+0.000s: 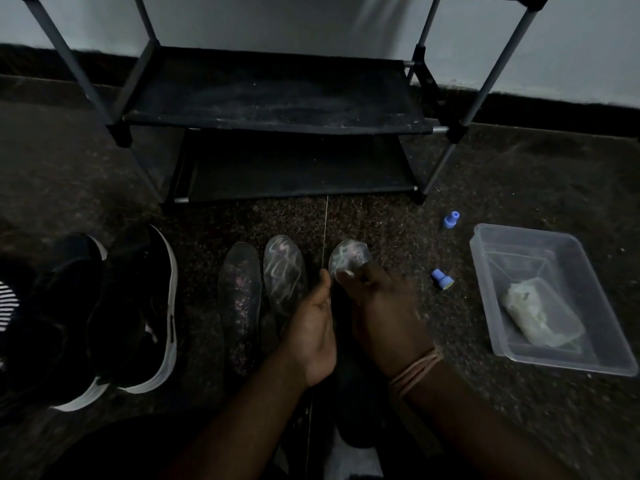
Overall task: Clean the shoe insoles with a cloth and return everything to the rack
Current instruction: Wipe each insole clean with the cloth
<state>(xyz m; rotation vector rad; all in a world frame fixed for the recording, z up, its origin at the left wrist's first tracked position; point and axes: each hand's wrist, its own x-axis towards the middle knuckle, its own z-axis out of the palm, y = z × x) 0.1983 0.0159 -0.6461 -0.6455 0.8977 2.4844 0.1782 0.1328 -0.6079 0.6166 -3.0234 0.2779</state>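
Observation:
In the dim light, two insoles lie side by side on the dark floor: a dark speckled insole (pixel 239 299) and a pale-streaked insole (pixel 284 271). A third insole (pixel 346 258) with pale streaks is raised between my hands. My left hand (pixel 313 330) grips its left edge from below. My right hand (pixel 381 310), blurred, curls over its top, fingertips on the toe area. A pale crumpled bit shows at those fingertips; I cannot tell if it is cloth. A white-green wadded cloth (pixel 540 315) lies in a clear plastic tub (pixel 485 258) on the right.
A black two-shelf rack (pixel 277 95) with grey poles stands ahead against the wall. A pair of black shoes with white soles (pixel 131 313) sits at the left. Two small blue caps (pixel 451 220) (pixel 442 278) lie on the floor between the insoles and the tub.

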